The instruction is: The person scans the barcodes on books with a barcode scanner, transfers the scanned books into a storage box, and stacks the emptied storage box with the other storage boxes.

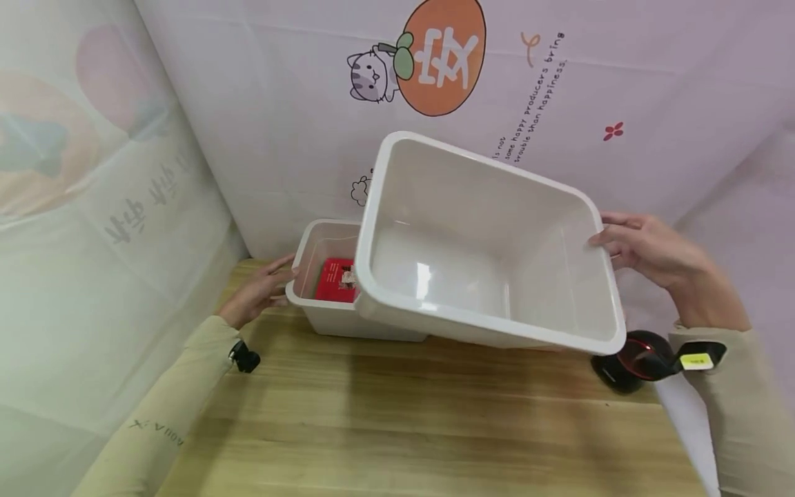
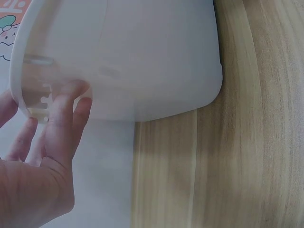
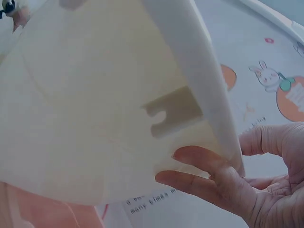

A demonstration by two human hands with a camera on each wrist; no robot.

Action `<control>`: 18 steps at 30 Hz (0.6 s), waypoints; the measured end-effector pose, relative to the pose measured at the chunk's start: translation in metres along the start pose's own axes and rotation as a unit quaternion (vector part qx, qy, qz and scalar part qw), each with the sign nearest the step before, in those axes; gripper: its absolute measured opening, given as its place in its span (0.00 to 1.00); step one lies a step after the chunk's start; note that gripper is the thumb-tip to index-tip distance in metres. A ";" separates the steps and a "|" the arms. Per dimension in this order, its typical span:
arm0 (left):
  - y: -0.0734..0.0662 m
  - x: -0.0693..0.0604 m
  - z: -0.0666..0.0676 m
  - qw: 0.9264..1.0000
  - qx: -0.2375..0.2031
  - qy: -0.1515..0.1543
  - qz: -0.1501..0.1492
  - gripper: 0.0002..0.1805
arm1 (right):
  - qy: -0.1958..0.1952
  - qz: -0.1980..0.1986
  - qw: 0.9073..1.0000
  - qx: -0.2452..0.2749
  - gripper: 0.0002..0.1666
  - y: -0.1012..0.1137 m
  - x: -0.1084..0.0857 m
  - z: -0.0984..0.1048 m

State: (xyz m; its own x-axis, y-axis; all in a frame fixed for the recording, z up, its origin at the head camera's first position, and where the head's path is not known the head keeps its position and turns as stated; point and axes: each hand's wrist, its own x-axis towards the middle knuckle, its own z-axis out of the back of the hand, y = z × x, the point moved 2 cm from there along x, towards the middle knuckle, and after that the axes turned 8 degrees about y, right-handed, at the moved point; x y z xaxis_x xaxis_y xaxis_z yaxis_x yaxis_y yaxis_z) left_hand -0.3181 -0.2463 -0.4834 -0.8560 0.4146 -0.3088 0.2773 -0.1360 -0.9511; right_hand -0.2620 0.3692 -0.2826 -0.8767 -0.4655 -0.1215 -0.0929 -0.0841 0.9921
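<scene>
A large white plastic bin (image 1: 472, 255) is held up and tilted, its open side facing the head camera. Nothing shows inside it. My right hand (image 1: 658, 252) grips its right rim; in the right wrist view the fingers (image 3: 199, 159) lie against the bin's outer wall. Behind it to the left, a second white bin (image 1: 335, 321) stands on the wooden table, with a flat red printed item (image 1: 335, 279) inside. My left hand (image 1: 261, 290) holds that bin's left rim, its fingers (image 2: 64, 114) against the outer wall. The raised bin hides the second bin's right part.
A black rounded device (image 1: 627, 362) with a red glow sits at the table's right edge, near my right forearm. Printed white cloth (image 1: 298, 103) hangs behind and on both sides. A pinkish object (image 3: 52, 209) shows below the raised bin. Wooden tabletop (image 1: 422, 428) extends in front.
</scene>
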 end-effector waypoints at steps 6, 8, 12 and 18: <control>0.000 0.001 0.000 1.000 0.000 -0.003 -0.003 0.40 | -0.063 -0.026 0.997 -0.039 0.28 -0.001 -0.004 0.034; 0.000 0.001 -0.001 1.000 0.002 -0.005 -0.005 0.40 | -0.081 -0.039 0.994 -0.056 0.27 -0.003 -0.005 0.044; 0.001 0.002 -0.001 1.000 0.004 -0.007 -0.001 0.39 | -0.105 -0.069 0.989 -0.084 0.24 -0.008 -0.009 0.064; -0.003 0.006 -0.002 1.000 0.004 -0.007 -0.003 0.40 | -0.139 -0.105 0.975 -0.138 0.23 -0.013 -0.019 0.093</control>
State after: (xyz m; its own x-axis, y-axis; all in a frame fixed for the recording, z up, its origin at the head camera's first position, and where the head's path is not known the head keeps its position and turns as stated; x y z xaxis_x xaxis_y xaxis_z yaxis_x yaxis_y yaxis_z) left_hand -0.3231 -0.2420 -0.4820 -0.8638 0.4027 -0.3027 0.2682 -0.1411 -0.9530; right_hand -0.2880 0.4615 -0.2906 -0.9497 -0.1589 -0.2698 -0.1870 -0.4030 0.8959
